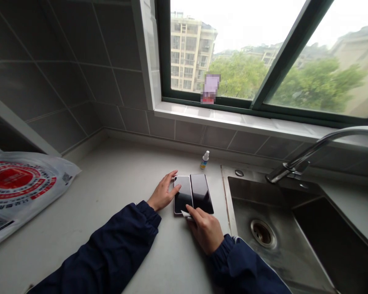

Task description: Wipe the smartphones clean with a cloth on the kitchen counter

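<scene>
Two black phones lie side by side, screens up, on the pale countertop [116, 183]. The left phone [183, 192] has a light rim, and the right phone [201, 192] is all dark. My left hand [163, 193] rests at the left phone's edge, fingers spread onto its left side and top corner. My right hand [205, 228] sits at the near end of the phones, its fingers pinched on a small white wipe [185, 213] that lies against the left phone's lower corner.
A small spray bottle [204, 159] stands behind the phones. A steel sink [282, 228] with a drain and a curved tap [306, 157] lies right of them. A white printed bag [15, 188] lies at the left. Grey tiled walls and a window ledge [233, 118] are behind.
</scene>
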Available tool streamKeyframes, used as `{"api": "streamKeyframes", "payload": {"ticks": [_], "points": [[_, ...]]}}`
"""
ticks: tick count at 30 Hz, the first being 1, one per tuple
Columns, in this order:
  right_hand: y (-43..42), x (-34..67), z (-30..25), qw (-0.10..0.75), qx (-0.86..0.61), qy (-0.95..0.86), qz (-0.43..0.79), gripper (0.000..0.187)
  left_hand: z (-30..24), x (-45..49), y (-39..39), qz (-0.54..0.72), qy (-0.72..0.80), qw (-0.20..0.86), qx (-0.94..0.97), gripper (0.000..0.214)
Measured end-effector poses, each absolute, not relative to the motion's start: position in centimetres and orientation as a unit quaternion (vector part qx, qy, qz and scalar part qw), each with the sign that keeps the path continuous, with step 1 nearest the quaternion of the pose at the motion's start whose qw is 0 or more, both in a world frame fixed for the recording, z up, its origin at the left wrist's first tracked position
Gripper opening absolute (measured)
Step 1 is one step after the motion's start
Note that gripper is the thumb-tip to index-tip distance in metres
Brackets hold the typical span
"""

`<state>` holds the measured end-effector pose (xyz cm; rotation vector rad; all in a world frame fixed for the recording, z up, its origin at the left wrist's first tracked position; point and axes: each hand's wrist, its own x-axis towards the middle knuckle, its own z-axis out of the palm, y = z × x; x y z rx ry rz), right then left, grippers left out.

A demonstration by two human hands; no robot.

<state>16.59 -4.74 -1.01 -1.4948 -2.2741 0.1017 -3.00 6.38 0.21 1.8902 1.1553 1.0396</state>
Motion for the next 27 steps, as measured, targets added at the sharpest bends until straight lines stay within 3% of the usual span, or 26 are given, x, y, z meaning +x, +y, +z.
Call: {"api": "streamKeyframes", "payload": {"ticks": [14,24,27], "points": [[-4.7,16.5,-1.0,0.183,-0.542,-0.82,0.03,0.055,-0.4,-2.6,6.4,0.562,0.428,0.489,0.512,0.046],[-4.8,16.6,-1.0,0.193,-0.527,-0.826,0.052,0.058,-0.2,-1.9,5.9,0.519,0.396,0.633,0.416,0.084],[-5.0,16.7,-1.0,0.209,-0.518,-0.827,0.061,0.054,0.4,-1.8,5.5,0.475,0.393,0.671,0.412,0.082]]}}
